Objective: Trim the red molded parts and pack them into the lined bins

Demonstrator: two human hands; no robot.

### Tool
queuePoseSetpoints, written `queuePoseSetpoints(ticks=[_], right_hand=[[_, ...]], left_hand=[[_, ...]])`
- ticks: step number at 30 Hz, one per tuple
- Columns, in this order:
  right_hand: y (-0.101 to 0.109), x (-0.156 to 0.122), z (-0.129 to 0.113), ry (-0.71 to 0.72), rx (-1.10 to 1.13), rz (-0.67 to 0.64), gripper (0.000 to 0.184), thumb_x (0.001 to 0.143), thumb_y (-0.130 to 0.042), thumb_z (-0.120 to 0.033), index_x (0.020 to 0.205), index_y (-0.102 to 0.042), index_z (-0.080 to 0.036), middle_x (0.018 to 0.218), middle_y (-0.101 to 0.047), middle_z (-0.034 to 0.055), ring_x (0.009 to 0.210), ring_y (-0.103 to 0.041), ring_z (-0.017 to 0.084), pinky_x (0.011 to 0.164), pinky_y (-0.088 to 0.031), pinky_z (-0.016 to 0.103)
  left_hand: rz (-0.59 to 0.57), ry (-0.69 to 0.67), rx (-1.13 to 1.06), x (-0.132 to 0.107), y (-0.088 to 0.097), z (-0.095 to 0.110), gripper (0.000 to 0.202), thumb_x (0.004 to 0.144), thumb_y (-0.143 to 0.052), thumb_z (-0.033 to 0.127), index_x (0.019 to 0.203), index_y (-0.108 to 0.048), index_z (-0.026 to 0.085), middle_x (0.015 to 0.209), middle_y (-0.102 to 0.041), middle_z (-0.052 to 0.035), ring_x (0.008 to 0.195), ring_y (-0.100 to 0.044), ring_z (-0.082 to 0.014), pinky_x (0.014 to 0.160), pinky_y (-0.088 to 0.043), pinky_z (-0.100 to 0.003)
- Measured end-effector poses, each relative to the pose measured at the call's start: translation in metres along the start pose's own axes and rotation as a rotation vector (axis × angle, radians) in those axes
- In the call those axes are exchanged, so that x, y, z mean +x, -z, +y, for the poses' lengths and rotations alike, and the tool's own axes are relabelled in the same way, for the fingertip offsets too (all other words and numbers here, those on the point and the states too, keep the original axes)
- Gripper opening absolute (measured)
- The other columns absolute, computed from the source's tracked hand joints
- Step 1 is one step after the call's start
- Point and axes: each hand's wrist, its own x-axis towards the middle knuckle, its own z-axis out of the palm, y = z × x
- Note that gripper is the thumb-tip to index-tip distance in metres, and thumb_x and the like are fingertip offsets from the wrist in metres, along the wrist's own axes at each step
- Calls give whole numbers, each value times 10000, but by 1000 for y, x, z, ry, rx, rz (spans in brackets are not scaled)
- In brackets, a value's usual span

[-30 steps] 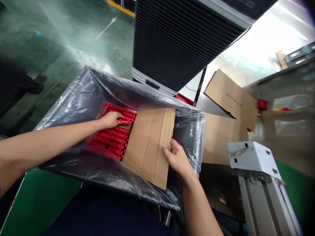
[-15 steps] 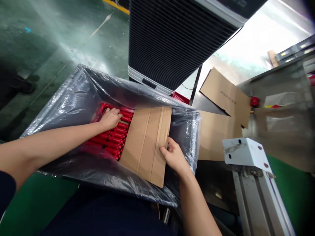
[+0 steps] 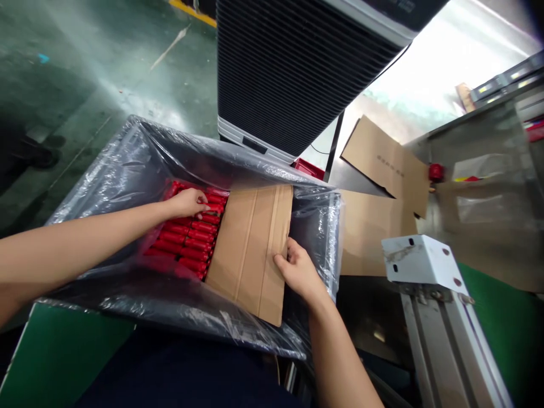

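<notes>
A grey crate (image 3: 111,148) lined with clear plastic film holds rows of red cylindrical parts (image 3: 196,249) in its left half. Over those rows, my left hand (image 3: 190,203) has its fingers curled down around one of the parts; the fingertips are partly hidden. A folded brown cardboard sheet (image 3: 249,243) lies at a slant inside the crate, to the right of the exposed rows. My right hand (image 3: 300,269) pinches its right edge, thumb on top and fingers behind. What lies beneath the sheet is hidden.
A tall black ribbed machine (image 3: 289,73) stands just behind the crate. Flat cardboard pieces (image 3: 378,226) lie to the right on a metal bench, near a small red part (image 3: 436,172). An aluminium post with a white bracket (image 3: 419,258) rises at lower right.
My left hand has shifted slightly and its fingers have curled further down onto the red parts. My right hand keeps its grip on the cardboard, which stays nearly in place.
</notes>
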Motion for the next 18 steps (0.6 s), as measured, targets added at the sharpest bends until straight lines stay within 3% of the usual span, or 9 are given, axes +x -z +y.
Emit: queuePoseSetpoints(ticks=[5,9,15,18], right_hand=[[0,1,-1,10,-2,-14,394,803,-629,-242,1195,-648,-217,1144,-769,83,1000,-739,256,931,-607,390],[-1,1,-2,9,2,-29,408,815,-603,-261,1220,-623,-216,1216,-751,88,1071,-731,256,969,-595,398],[-1,0,-5,1,7,-30,391,816,-586,-276,1201,-615,-213,1213,-748,88,1085,-727,259,969,-596,411],[-1,0,-5,-1,-2,-25,379,813,-592,-282,1184,-622,-213,1184,-754,86,1038,-733,257,952,-600,408]], left_hand=[[-101,37,-373,-15,6,1,269,1015,-649,357,1164,-677,135,1049,-739,-69,885,-733,-195,801,-636,-386],[-117,38,-498,-18,4,2,265,1007,-663,348,1158,-681,132,1033,-739,-68,891,-734,-200,812,-637,-395],[-23,-4,-367,-8,3,-9,289,1004,-663,366,1180,-679,137,1075,-733,-77,917,-727,-210,832,-629,-415],[102,-65,-179,0,0,-16,297,990,-676,373,1192,-683,155,1216,-704,-95,1097,-689,-263,962,-579,-486]])
